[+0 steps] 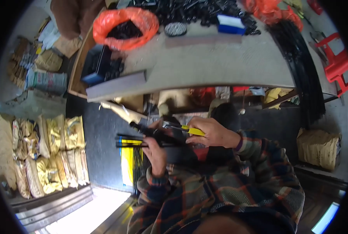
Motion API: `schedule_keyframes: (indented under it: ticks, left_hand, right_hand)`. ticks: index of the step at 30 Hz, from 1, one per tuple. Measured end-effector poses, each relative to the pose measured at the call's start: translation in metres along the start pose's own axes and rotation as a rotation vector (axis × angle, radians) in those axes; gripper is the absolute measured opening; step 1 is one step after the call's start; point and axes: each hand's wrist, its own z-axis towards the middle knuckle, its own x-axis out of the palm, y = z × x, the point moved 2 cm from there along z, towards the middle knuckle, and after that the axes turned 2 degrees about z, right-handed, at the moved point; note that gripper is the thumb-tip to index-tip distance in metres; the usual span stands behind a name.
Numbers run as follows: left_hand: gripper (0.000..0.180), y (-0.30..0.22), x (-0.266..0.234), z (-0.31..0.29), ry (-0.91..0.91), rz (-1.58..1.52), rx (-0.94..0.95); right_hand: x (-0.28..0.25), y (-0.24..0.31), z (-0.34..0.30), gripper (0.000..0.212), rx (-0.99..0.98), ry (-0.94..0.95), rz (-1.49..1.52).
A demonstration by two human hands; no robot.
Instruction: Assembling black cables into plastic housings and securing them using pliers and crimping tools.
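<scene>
My right hand (213, 132) is closed around the yellow handles of a pair of pliers or cutters (193, 131), whose metal head points left toward my other hand. In front of my body, my left hand (155, 152) is closed on a bundle of thin black strips (128, 141) that sticks out to the left. A dark, thicker piece (139, 126) with a rounded end shows just above that bundle, close to the fingers. The pliers' jaws are near the left fingers; motion blur hides whether they touch anything.
Ahead stands a grey worktable (205, 54) with an orange bag (125, 29), a heap of black parts (189, 11), a blue box (231, 25) and a long black bundle (302, 74). Wrapped packages (49, 156) lie at left; a red stool (335, 64) stands at right.
</scene>
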Motion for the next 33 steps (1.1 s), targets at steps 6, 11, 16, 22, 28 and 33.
schedule_keyframes:
  ticks: [6,11,16,22,28,33]
  left_hand:
    - [0.071,0.010,0.004,-0.002,0.047,-0.162,0.094]
    - [0.066,0.012,0.010,-0.008,0.211,-0.108,0.028]
    - [0.060,0.017,0.002,-0.003,0.230,-0.156,-0.004]
    - [0.062,0.021,-0.003,0.005,0.216,-0.208,-0.019]
    - [0.061,0.010,-0.003,0.012,0.181,-0.173,-0.016]
    - [0.062,-0.001,-0.007,0.003,0.121,-0.193,0.025]
  right_hand:
    - [-0.105,-0.045,0.092,0.008,0.138,-0.608,-0.091]
    - [-0.145,-0.093,0.197,0.016,0.247,-0.520,-0.651]
    - [-0.143,-0.119,0.237,0.017,0.231,-0.324,-0.989]
    - [-0.140,-0.141,0.252,0.013,0.226,-0.300,-1.022]
    - [-0.148,-0.139,0.258,0.026,0.248,-0.311,-1.010]
    - [-0.150,-0.134,0.248,0.026,0.245,-0.289,-1.010]
